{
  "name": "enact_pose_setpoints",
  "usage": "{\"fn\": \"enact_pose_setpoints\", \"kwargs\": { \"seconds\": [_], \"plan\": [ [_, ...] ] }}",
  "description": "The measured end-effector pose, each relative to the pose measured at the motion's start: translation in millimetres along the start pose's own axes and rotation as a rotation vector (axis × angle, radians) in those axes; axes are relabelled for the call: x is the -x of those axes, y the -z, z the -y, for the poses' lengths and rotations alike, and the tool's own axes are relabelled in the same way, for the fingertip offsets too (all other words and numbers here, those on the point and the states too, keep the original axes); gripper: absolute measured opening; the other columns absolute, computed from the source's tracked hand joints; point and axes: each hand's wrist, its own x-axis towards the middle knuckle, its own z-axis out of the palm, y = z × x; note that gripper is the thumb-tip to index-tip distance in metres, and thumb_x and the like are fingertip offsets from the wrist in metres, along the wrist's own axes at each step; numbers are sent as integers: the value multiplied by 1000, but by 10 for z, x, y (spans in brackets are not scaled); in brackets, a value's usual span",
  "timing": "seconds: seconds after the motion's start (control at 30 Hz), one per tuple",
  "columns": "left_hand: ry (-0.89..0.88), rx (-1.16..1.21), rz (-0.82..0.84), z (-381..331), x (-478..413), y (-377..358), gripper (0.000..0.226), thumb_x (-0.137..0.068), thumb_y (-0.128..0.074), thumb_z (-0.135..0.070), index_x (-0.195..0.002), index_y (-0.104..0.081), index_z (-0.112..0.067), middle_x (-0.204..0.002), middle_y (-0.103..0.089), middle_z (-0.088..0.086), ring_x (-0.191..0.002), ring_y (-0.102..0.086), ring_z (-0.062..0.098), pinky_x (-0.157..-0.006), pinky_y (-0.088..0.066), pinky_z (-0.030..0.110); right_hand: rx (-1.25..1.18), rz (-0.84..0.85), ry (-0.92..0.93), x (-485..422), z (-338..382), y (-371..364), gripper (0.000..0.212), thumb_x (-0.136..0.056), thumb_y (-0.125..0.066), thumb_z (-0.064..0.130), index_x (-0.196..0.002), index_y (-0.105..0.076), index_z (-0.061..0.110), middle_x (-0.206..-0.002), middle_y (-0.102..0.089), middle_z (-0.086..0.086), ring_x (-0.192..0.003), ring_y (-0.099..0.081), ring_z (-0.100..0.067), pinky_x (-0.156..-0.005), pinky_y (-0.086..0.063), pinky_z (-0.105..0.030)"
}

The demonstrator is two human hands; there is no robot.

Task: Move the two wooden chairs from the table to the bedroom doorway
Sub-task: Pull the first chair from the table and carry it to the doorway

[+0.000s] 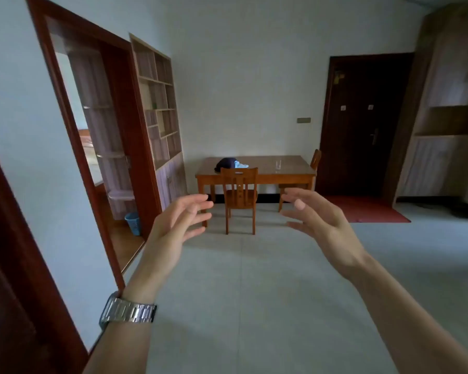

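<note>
A wooden chair (239,195) stands at the near side of the wooden table (289,176), its back toward me. A second wooden chair (315,159) sits at the table's right end, mostly hidden behind the table and my right hand. Both of my hands are raised in front of me, well short of the chairs. My left hand (177,225), with a metal watch on the wrist, is open with fingers spread. My right hand (319,220) is open too, palm facing left. An open doorway (97,147) with a red-brown frame is on the left wall.
On the table lie a dark bundle of cloth (227,163) and a glass (278,164). A tall shelf unit (160,114) stands left of the table. A blue basket (133,223) sits inside the doorway. A dark door (362,125) and red mat (368,209) are at right.
</note>
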Motion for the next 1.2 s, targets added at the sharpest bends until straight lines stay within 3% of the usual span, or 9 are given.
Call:
{"fn": "enact_pose_setpoints", "kwargs": {
  "seconds": [0.2, 0.43, 0.67, 0.87, 1.03, 1.2],
  "plan": [
    [8, 20, 38, 431, -1044, 2, 47, -94, -54, -58, -129, -67, -29, -133, -74, -4, -124, -72, 18, -101, -59, 39, -7, -41, -24, -890, -435, -5, 53, -88, -61, 64, -133, -64, 36, -133, -68, 15, -120, -67, -14, -101, -54, -44],
    [-4, 13, 98, 1416, -2338, -352, 31, -96, -55, -59, -118, -73, -48, -133, -74, -5, -124, -72, 18, -103, -57, 44, -28, -80, -25, -2045, -1543, 259, 54, -90, -61, 57, -136, -62, 30, -134, -68, 9, -119, -69, -17, -101, -54, -45],
    [19, -8, 93, 2242, -3785, -701, 47, -86, -62, -79, -119, -73, -48, -133, -74, -5, -124, -72, 19, -104, -56, 46, -43, -24, -10, -3510, -2526, 617, 53, -89, -60, 59, -134, -62, 31, -133, -68, 11, -120, -68, -16, -102, -55, -47],
    [50, -5, 27, 2913, -4900, -620, 47, -83, -67, -78, -116, -75, -46, -130, -76, -4, -123, -73, 21, -106, -54, 51, -62, 55, -9, -4838, -3248, 613, 57, -90, -59, 60, -136, -61, 27, -134, -67, 7, -120, -68, -18, -104, -52, -52],
    [54, -22, 0, 3634, -5749, -542, 37, -92, -59, -57, -121, -72, -37, -130, -75, -2, -125, -71, 22, -109, -54, 53, -55, 107, 10, -5854, -3918, 344, 61, -89, -61, 65, -137, -60, 28, -134, -68, 9, -120, -68, -18, -104, -53, -50],
    [4, -43, 27, 4365, -6856, -421, 56, -90, -58, -74, -130, -65, -34, -133, -73, -5, -125, -71, 15, -106, -57, 43, -41, 134, 19, -6992, -4515, 32, 57, -91, -59, 58, -137, -60, 26, -134, -67, 4, -121, -67, -20, -102, -54, -46]
  ]
}}
